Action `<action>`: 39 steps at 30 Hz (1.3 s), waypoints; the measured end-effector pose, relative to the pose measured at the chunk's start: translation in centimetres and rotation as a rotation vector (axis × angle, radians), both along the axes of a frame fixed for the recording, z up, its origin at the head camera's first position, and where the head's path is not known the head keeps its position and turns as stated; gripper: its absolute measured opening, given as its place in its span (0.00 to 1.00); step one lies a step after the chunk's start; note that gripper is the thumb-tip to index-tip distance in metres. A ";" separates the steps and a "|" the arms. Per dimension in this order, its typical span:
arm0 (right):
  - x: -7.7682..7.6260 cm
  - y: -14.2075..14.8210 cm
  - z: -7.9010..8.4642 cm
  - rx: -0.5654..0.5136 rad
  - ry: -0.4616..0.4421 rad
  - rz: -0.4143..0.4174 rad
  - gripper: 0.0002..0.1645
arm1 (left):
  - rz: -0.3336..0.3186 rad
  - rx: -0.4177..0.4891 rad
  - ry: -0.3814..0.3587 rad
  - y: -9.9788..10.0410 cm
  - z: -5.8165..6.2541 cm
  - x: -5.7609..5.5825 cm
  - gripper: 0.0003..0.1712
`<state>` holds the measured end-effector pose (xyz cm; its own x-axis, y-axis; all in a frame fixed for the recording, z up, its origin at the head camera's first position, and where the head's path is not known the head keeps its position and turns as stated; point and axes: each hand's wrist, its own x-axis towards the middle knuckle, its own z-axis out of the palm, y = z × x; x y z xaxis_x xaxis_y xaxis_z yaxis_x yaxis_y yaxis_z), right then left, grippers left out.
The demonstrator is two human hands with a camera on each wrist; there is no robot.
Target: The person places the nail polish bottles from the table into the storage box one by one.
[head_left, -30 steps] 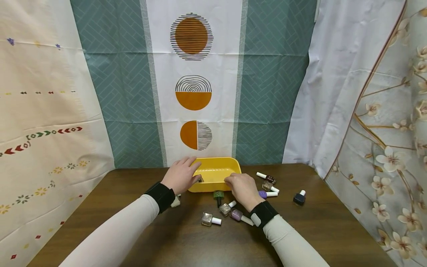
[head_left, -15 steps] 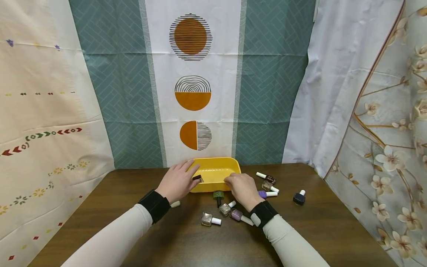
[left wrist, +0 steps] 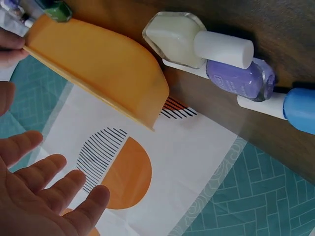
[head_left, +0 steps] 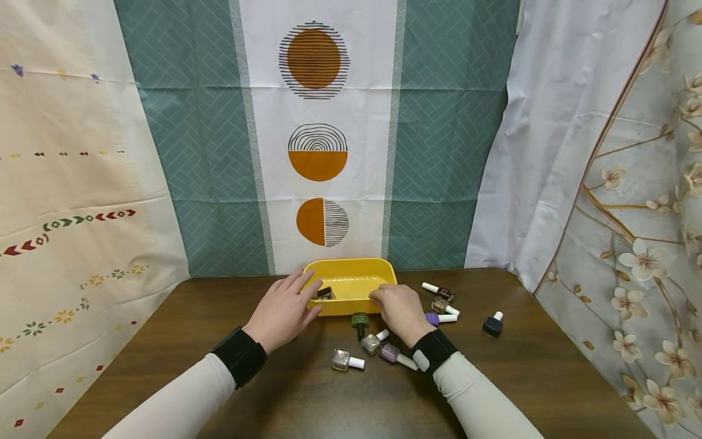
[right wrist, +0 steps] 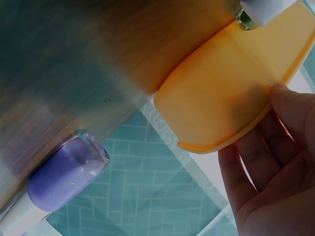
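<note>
A yellow plastic tray [head_left: 351,308] stands at the back of the table, with dark-capped nail polish [head_left: 325,294] inside its left end. My right hand [head_left: 403,311] pinches the tray's front rim near its right corner, thumb outside and fingers over the edge in the right wrist view. By the tray's left end, my left hand [head_left: 282,312] holds nothing, its fingers spread. The left wrist view has cream [left wrist: 172,37], purple [left wrist: 236,81] and blue [left wrist: 301,109] nail polish bottles near that end; the left hand hides them in the head view.
Before the tray lie green nail polish [head_left: 359,321], glittery bottles [head_left: 340,360] and mauve nail polish [head_left: 389,352]. Right of it are dark red [head_left: 445,294], glittery [head_left: 439,305] and purple [head_left: 431,319] bottles, and a navy one [head_left: 492,326] stands farther right. Patterned curtains [head_left: 455,152] hang behind the table.
My left hand has drawn back leftward and toward me from the tray's inside, uncovering the dark-capped nail polish. It now covers the pale bottle seen earlier. The right hand has stayed on the rim.
</note>
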<state>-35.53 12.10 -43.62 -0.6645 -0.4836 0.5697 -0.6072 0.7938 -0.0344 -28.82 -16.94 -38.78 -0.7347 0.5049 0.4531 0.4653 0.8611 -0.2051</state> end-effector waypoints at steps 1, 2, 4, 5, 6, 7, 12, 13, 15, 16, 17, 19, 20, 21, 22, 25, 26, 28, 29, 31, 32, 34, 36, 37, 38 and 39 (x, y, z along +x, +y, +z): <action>0.0 0.0 0.0 0.000 -0.001 0.000 0.03 | -0.002 0.004 0.000 -0.1 0.0 0.1 0.36; 0.0 0.0 0.0 -0.003 -0.003 0.001 0.03 | -0.005 0.008 -0.001 -0.2 -0.1 0.3 0.36; 0.0 0.0 0.0 -0.007 -0.008 0.005 0.03 | -0.009 0.015 -0.002 -0.4 -0.1 0.7 0.36; 0.0 0.0 0.0 -0.008 -0.009 0.005 0.03 | -0.012 0.018 -0.002 -0.5 -0.1 0.9 0.36; 0.1 0.0 0.1 -0.009 -0.011 0.005 0.03 | -0.014 0.021 -0.002 -0.6 -0.1 1.1 0.36; 0.1 0.0 0.1 -0.010 -0.012 0.005 0.03 | -0.016 0.021 -0.001 -0.7 -0.2 1.3 0.36; 0.1 -0.1 0.2 0.002 -0.005 -0.001 0.03 | -0.009 0.025 -0.003 -1.4 -0.4 2.2 0.37; 0.1 -0.1 0.2 0.004 -0.003 -0.001 0.03 | -0.004 0.029 -0.006 -1.5 -0.5 2.4 0.37; 0.2 -0.1 0.3 0.006 -0.001 0.000 0.03 | 0.004 0.035 -0.013 -1.8 -0.8 2.7 0.38; 0.2 -0.1 0.3 0.004 -0.001 0.001 0.03 | 0.008 0.036 -0.014 -2.0 -0.9 2.8 0.38; 0.2 -0.1 0.3 0.003 -0.002 0.000 0.03 | 0.011 0.037 -0.015 -2.1 -1.1 2.9 0.38; 0.3 -0.1 0.3 -0.001 -0.008 0.001 0.03 | 0.015 0.036 -0.018 -2.4 -1.5 3.1 0.38; 0.3 -0.1 0.3 -0.002 -0.011 0.002 0.03 | 0.015 0.036 -0.018 -2.5 -1.7 3.2 0.38; 0.3 -0.1 0.3 -0.005 -0.015 0.004 0.03 | 0.017 0.036 -0.021 -2.7 -1.9 3.2 0.38; 0.2 -0.1 0.2 -0.006 -0.016 0.005 0.03 | 0.019 0.036 -0.024 -2.8 -2.1 3.3 0.38; 0.2 0.0 0.1 -0.003 -0.014 0.004 0.03 | 0.026 0.040 -0.039 -3.0 -2.4 3.5 0.38; 0.2 0.0 0.1 -0.003 -0.012 0.004 0.03 | 0.030 0.042 -0.048 -3.0 -2.5 3.5 0.38; 0.1 0.0 0.1 0.000 -0.008 0.003 0.03 | 0.040 0.041 -0.069 -3.1 -2.7 3.5 0.38; 0.1 0.0 0.0 0.000 -0.008 0.002 0.03 | 0.043 0.044 -0.077 -3.1 -2.8 3.5 0.38; 0.1 0.0 0.0 0.002 -0.007 0.002 0.03 | 0.050 0.043 -0.090 -3.2 -3.0 3.6 0.37; 0.1 0.0 0.0 0.002 -0.008 0.002 0.03 | 0.048 0.044 -0.092 -3.2 -3.2 3.6 0.37; 0.1 0.0 0.0 0.003 -0.007 0.001 0.03 | 0.045 0.048 -0.092 -3.3 -3.4 3.7 0.36; 0.1 0.0 0.0 0.002 -0.008 0.001 0.03 | 0.048 0.049 -0.097 -3.3 -3.7 3.8 0.36; 0.1 0.0 0.0 0.000 -0.011 0.002 0.03 | 0.050 0.050 -0.100 -3.4 -3.8 3.9 0.35; 0.1 0.0 0.0 -0.002 -0.012 0.001 0.03 | 0.055 0.051 -0.107 -3.4 -3.9 3.9 0.35; 0.1 0.0 0.0 -0.002 -0.014 0.000 0.03 | 0.060 0.050 -0.113 -3.4 -4.1 3.9 0.35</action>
<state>-35.42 12.06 -43.63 -0.6727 -0.4821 0.5613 -0.6065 0.7938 -0.0450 -24.89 -20.35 -42.88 -0.8106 0.4370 0.3897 0.4300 0.8960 -0.1104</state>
